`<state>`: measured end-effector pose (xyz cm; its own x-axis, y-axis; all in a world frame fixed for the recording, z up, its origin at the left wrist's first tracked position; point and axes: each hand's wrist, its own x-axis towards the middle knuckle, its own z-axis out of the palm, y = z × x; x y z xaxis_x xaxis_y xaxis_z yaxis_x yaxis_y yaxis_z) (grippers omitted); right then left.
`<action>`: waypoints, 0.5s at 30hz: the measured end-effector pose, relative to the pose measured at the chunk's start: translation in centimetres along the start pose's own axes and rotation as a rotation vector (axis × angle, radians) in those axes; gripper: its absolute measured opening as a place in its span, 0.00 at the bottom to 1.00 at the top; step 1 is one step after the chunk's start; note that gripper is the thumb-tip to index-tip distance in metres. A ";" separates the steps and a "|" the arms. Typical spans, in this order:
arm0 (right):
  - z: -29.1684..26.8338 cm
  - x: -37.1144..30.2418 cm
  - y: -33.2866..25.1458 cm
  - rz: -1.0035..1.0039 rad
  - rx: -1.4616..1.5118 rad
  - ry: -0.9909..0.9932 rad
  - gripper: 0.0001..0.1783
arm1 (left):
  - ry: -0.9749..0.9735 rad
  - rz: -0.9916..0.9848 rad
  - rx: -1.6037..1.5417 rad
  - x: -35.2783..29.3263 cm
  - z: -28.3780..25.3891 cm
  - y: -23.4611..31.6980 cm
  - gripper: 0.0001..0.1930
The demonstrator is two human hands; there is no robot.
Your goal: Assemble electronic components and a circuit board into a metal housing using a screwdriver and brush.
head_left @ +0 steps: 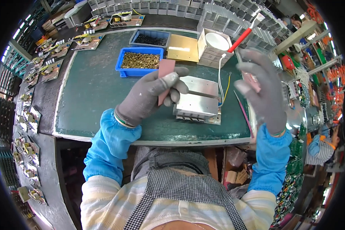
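Note:
My left hand (151,92), in a grey glove with worn pale fingertips, pinches a flat pinkish-brown strip (166,78) upright above the table. To the right my right hand (262,86), also gloved, is raised with its fingers apart and somewhat blurred. A pink piece (252,81) shows between its thumb and fingers; whether it touches the glove I cannot make out. Between the hands, a circuit board with silver metal heat sinks (197,103) lies on the green table, with white wires (220,73) and a yellow wire (227,89) rising from it.
A blue bin of brass-coloured small parts (140,60) and a grey-blue bin of dark parts (151,39) stand behind. Nearby are a tan sheet (182,48), a white tub in a box (217,41), a red-handled brush (241,38) and pink tweezers (244,115). Circuit boards (51,71) line the left.

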<state>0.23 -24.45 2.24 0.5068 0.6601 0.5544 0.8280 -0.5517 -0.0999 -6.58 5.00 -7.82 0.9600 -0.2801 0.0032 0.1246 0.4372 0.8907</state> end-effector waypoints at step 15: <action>5.6 -0.2 -10.3 -0.250 0.032 0.028 0.32 | -0.021 -0.171 0.088 -6.1 3.9 0.3 0.16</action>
<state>-7.03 -16.07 -1.48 0.2793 0.7595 0.5875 0.9341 -0.3567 0.0172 -13.33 3.52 -5.78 0.9211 -0.3620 -0.1434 0.2626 0.3056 0.9152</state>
